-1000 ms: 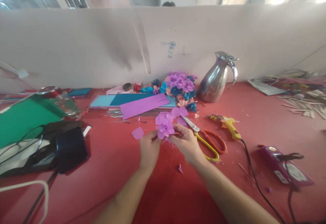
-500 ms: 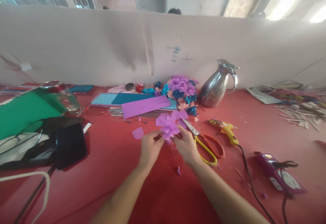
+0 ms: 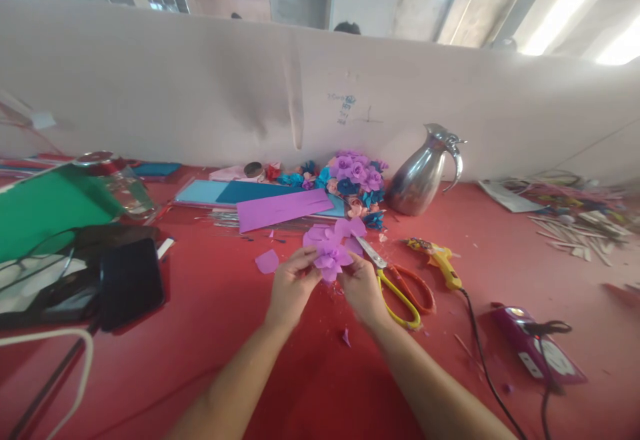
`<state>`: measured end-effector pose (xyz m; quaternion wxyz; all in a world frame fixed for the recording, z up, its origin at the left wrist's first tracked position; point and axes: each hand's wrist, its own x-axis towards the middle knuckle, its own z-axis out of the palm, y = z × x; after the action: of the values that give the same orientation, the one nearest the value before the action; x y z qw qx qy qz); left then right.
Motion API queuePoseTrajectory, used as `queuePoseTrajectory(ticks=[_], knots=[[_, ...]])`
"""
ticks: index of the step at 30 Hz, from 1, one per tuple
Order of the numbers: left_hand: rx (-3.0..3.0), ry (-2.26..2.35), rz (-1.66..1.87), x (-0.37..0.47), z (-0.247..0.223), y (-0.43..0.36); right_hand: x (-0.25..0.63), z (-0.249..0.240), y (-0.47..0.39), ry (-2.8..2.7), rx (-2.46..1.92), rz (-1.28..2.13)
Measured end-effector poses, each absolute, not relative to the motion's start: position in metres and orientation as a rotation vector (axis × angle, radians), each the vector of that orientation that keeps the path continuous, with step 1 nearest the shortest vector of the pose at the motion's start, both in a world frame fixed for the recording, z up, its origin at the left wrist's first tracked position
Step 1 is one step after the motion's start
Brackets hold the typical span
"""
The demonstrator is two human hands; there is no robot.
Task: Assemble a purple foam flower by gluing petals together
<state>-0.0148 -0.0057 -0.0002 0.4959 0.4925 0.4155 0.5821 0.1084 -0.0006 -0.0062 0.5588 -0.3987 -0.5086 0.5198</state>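
Note:
Between my two hands is a purple paper flower with layered petals. My left hand pinches its left side with thumb and fingers. On the right side, my right hand has its fingers closed on the petals. Loose purple petals lie just behind the flower, and a single petal rests left of my left hand. Scissors with one yellow and one red handle lie beside my right hand, their blades pointing toward the petals.
A purple paper strip lies over blue sheets. Behind are finished paper flowers and a metal jug. At right are a yellow glue gun and a purple power strip; at left, a black phone and a glass jar.
The view has shifted slightly. Both hands still hold the flower, which is tilted a little differently, and the fingers of my left hand reach further over its petals.

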Motion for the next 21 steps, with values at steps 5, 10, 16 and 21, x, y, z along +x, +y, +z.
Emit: queuePoseTrajectory(ticks=[5,10,16,21], knots=[[1.134,1.049,1.432,-0.012,0.001,-0.007,0.107,-0.005,-0.002,-1.186,-0.955,1.210],[1.122,1.090,1.465,-0.009,0.008,-0.011,0.104,-0.003,-0.003,-1.159,-0.965,1.271],[1.150,1.129,1.464,-0.011,0.003,-0.008,0.102,-0.008,-0.001,-1.105,-0.920,1.279],[1.176,1.119,1.482,-0.013,-0.004,-0.006,0.102,-0.012,0.000,-1.098,-0.900,1.286]])
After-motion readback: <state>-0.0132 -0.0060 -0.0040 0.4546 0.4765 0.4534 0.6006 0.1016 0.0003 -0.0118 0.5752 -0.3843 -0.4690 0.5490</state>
